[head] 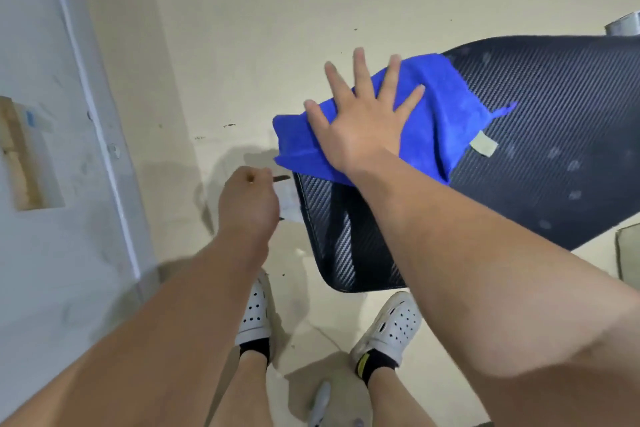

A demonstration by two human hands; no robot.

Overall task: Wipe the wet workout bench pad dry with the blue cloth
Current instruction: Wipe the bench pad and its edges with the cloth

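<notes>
The right grip (360, 128), a bare hand, lies flat and open with all five fingers spread, palm pressing on the bright blue fleecy cloth (440, 104). It curls round nothing.

The cloth sits bunched under the palm and spreads out on both sides of it. Its left edge hangs over the side of the black, carbon-weave-patterned bench pad (554, 97). Right of the grip, a small pale sewn-in tag (484, 144) juts from the cloth's edge; no writing on it can be read. Just beyond the tag a thin blue hanging loop (502, 111) trails onto the pad.

The pad is long and flat. Its long axis runs from a rounded end below the grip, near the person's feet, up and away to the right, past the cloth. Pale water droplets (573, 165) dot the pad to the right of the grip.

The left grip (247, 204) hangs in the air below and left of the right one, just beside the pad's edge. Its fingers are curled under into a fist, and nothing shows in it.

Below both are white perforated shoes (391, 322) on a beige floor (242, 28).
</notes>
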